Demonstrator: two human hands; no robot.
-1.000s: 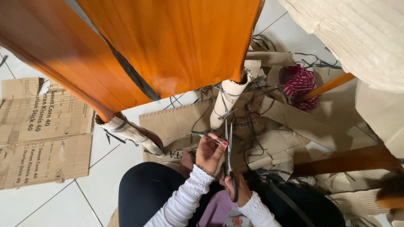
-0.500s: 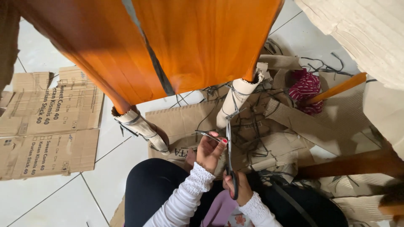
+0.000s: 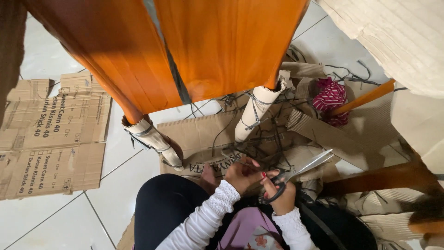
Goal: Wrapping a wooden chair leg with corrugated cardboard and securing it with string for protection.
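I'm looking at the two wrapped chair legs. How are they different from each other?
The left wrapped leg sits close to the person's dark knee on white tile; the right wrapped leg stands farther off, among cardboard scraps and dark straps. The left one leans down to the right; the right one leans down to the left. Both wear pale cardboard sleeves bound with dark straps under orange wood.

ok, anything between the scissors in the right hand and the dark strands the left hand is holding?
Nothing visible. The scissors in the right hand point up-right, with the left hand pinching dark strands right beside them; no object lies between.
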